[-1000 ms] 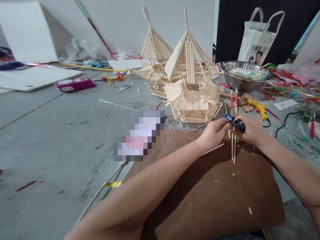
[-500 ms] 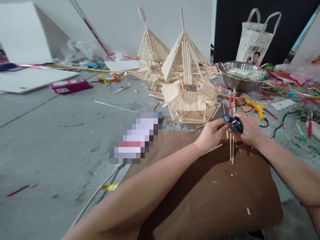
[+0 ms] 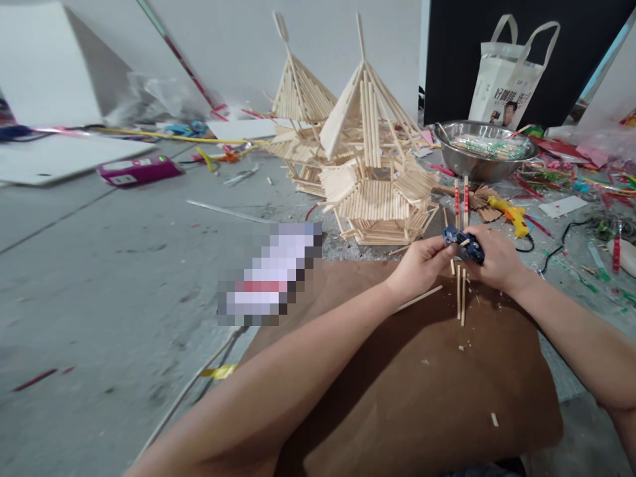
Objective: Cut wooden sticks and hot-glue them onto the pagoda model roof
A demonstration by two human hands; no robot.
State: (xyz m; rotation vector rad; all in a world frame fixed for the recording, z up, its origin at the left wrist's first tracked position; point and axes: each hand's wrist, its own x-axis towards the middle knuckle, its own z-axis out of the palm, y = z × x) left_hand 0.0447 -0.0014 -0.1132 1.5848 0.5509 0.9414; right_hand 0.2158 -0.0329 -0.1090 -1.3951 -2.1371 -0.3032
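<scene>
My right hand (image 3: pixel 494 258) is closed around a dark blue hand tool (image 3: pixel 474 250), mostly hidden by the fingers, so its exact kind is unclear. My left hand (image 3: pixel 422 265) pinches a thin wooden stick (image 3: pixel 465 243), whose pale end shows across the tool. The two hands nearly meet over the far right part of a brown sheet (image 3: pixel 427 391). Beneath them lie loose wooden sticks (image 3: pixel 461 298), and another stick (image 3: pixel 420 299) rests by my left wrist. Red-wrapped chopsticks (image 3: pixel 461 199) lie just beyond the tool.
Two pavilion-like stick models (image 3: pixel 382 199) stand ahead. A steel bowl (image 3: pixel 487 149) holds wrapped chopsticks; a yellow glue gun (image 3: pixel 511 213) lies in front of it. A blurred-out flat device (image 3: pixel 273 271) with a cable is at left. A purple box (image 3: pixel 142 170) sits farther left.
Almost nothing differs. Both hands keep their hold on the stick and the blue tool, in nearly the same place.
</scene>
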